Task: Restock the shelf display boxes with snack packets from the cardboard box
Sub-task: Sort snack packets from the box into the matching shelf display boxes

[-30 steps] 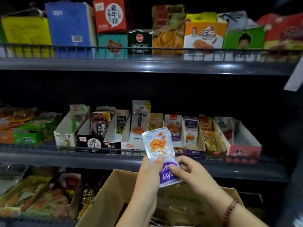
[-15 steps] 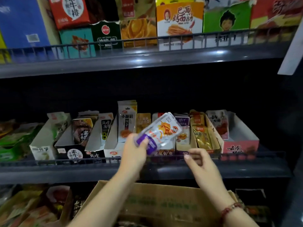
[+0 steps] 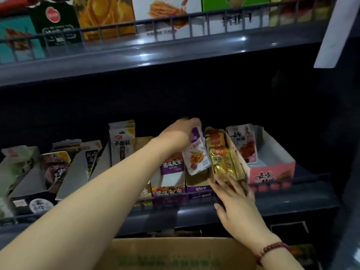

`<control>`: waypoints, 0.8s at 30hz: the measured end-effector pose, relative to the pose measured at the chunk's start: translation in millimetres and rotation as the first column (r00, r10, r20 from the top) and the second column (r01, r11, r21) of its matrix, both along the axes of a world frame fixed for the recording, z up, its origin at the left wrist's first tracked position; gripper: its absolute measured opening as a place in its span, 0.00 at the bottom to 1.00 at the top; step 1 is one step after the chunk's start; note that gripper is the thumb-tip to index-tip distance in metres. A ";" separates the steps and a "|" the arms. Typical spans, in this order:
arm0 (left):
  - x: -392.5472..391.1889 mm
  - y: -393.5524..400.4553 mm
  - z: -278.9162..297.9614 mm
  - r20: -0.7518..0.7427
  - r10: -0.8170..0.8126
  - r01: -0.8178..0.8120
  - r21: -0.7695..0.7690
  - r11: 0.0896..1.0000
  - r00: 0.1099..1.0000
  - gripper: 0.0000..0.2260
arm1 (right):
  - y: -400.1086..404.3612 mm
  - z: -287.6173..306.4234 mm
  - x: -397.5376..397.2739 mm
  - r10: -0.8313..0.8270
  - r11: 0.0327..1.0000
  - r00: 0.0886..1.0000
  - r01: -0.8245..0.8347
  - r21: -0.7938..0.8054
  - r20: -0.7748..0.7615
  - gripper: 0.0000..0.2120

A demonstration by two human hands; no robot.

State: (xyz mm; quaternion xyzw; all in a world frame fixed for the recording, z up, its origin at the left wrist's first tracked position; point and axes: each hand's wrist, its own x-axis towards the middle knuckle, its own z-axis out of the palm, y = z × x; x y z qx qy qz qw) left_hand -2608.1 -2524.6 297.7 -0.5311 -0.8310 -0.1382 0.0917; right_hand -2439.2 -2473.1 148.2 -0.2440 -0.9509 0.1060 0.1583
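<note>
Head view, middle shelf [image 3: 292, 208]. I logged the left hand [image 3: 180, 133] reaching over the row of display boxes, its grip clamped on the top edge of a white and purple snack packet [image 3: 196, 154]. The packet hung upright, its lower end inside the purple display box [image 3: 198, 185], just beside the gold packets [image 3: 221, 154]. The right hand [image 3: 235, 203] lay with fingers straight and spread, grip apart, fingertips touching the front of the gold packets' box. Pink box [image 3: 272, 172] sat to the right of that. Cardboard box [image 3: 175, 254] stood below the shelf, at the bottom edge of view. Red bead bracelet [image 3: 270, 249] on the right wrist.
</note>
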 end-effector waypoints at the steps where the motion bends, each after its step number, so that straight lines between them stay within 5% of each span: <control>1: -0.7 10.8 -0.8 -0.011 -0.007 0.007 -0.013 1.000 1.000 0.21 | 1.3 -1.6 -0.4 0.010 1.000 1.000 -0.010 -0.012 0.001 0.29; 14: -17.3 43.5 -11.2 -0.085 -0.033 0.022 -0.120 0.992 0.996 0.19 | 5.6 -10.4 -0.9 0.072 0.996 0.993 -0.077 -0.052 -0.095 0.31; 24: -28.3 50.4 -78.4 -0.114 0.023 -0.007 0.140 0.990 0.993 0.17 | 5.6 -8.0 -0.4 0.058 0.995 0.994 -0.065 -0.072 -0.090 0.31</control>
